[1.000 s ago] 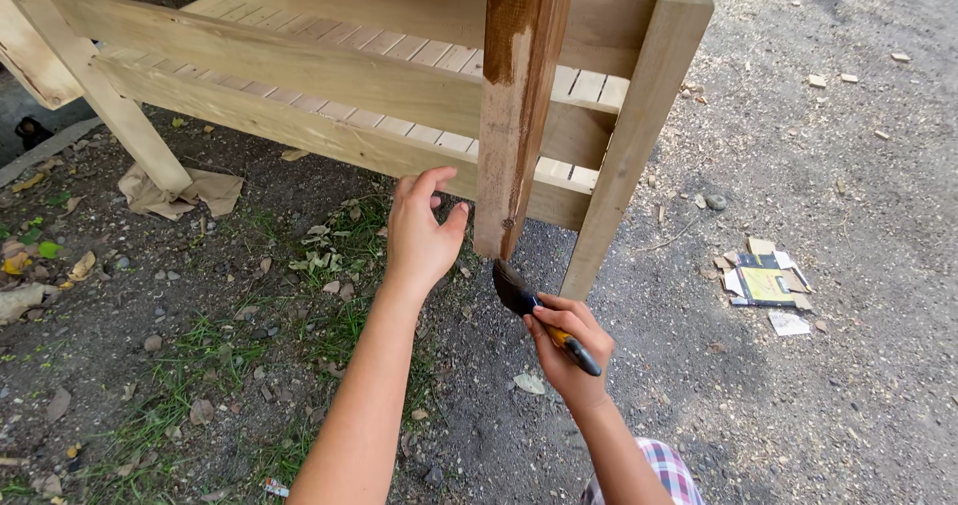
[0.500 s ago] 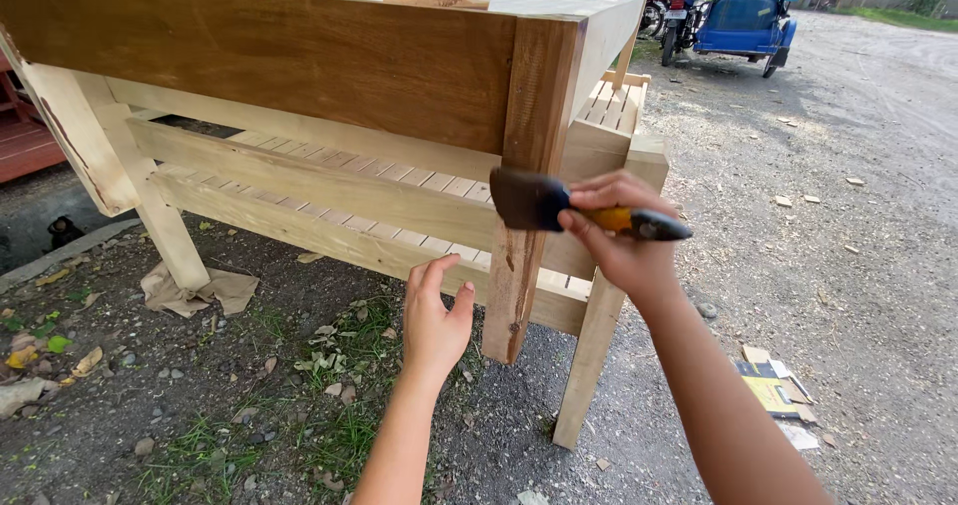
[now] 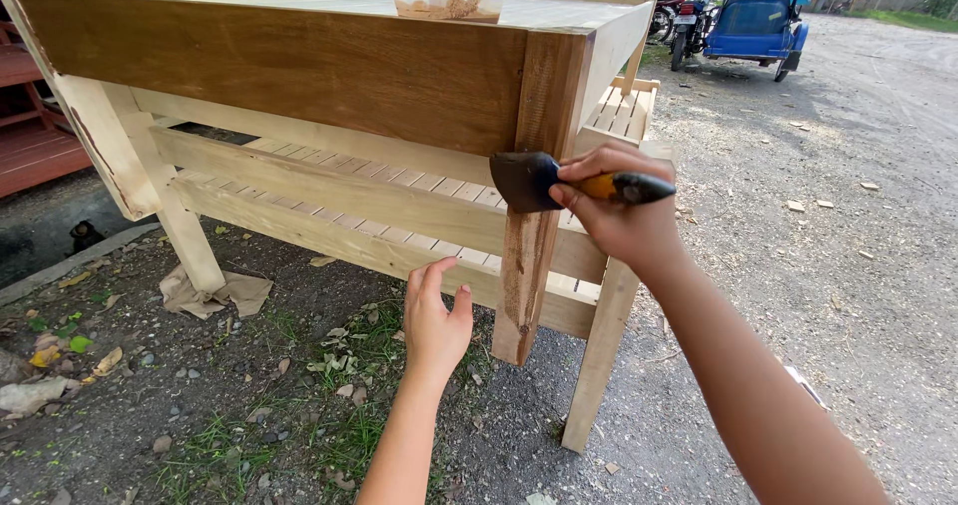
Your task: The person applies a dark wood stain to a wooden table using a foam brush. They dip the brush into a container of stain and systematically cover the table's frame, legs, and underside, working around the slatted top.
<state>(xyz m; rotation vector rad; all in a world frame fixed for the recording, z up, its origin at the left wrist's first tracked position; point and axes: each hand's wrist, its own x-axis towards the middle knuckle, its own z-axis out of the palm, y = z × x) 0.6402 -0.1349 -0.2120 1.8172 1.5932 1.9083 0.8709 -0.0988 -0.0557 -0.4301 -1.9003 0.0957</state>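
Change: right hand [image 3: 624, 221] has come up from low beside the leg to the upper part of the leg since a second ago; left hand sits a bit higher than before, under the lower rail.
Table: big bare-wood table [image 3: 289, 61], front apron stained brown, most of the rest pale and unstained.
Slatted shelf: pale slats [image 3: 329, 171] under the table top, behind the two front rails.
Table leg: front corner leg [image 3: 534, 255], streaked brown, foot on the gravel.
Vehicle: blue three-wheeler [image 3: 753, 16] far beyond the table's far corner, on the gravel.
Rag: crumpled cloth [image 3: 215, 290] on the ground at the table's other front leg.
Right hand: fingers clamped around the brush handle, just right of the table leg.
Left hand: left hand [image 3: 434, 320] open, fingers apart and pointing up, just left of the table leg below the lower rail; touching wood or not, cannot tell.
Tub: clear plastic tub [image 3: 447, 1] with brown stain, on the table top near its front edge.
Brush: paintbrush [image 3: 559, 181], dark bristles against the table leg's upper face, orange-and-black handle pointing right.
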